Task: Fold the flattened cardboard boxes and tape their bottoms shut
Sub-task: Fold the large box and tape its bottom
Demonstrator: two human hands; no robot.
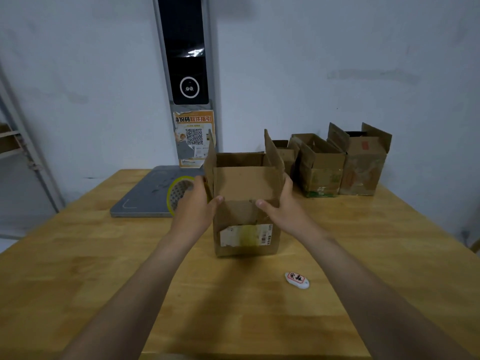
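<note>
Cardboard box is held upright at mid-table, long axis vertical, mouth up, side flaps raised. Its labelled face is turned to the near edge. A barcode is seen on the shipping label; its print cannot be read. The box is clasped by the left hand and right hand, thumbs laid on the front, fingers wrapped round the sides. Tape roll is seen behind the left hand. White tag, marked "宋鑫", lies nearer the near edge.

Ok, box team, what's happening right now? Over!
Upright brown cardboard box held by its sides, left grip and right grip. Top flaps open. Yellow-rimmed tape roll behind left grip; small white oval tag lies apart, nearer.
</note>
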